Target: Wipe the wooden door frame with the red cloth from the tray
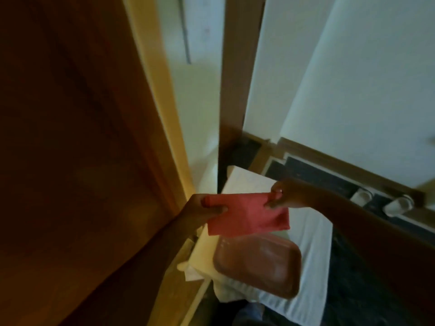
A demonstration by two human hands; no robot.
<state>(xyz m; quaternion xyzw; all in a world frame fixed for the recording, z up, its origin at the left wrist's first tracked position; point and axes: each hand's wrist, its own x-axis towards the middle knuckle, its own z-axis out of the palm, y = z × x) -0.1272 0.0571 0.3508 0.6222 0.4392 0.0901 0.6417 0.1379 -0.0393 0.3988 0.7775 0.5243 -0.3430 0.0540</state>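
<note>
A folded red cloth (pixel 247 214) hangs in the air between both hands, above the tray. My left hand (pixel 202 208) pinches its left edge and my right hand (pixel 280 194) pinches its upper right corner. Below the cloth lies a brown tray (pixel 259 267), with nothing visible in it, on a surface covered in white fabric (pixel 313 243). The wooden door frame (pixel 240 67) rises as a dark brown upright just behind the cloth. A wide wooden door panel (pixel 70 137) fills the left side, with a pale edge (pixel 155 90).
Two white cups (pixel 362 196) (pixel 400 204) stand on a dark ledge at the right by the wall. White walls lie behind the frame. A crumpled white cloth (pixel 193 271) sits left of the tray. Dark floor shows at the bottom right.
</note>
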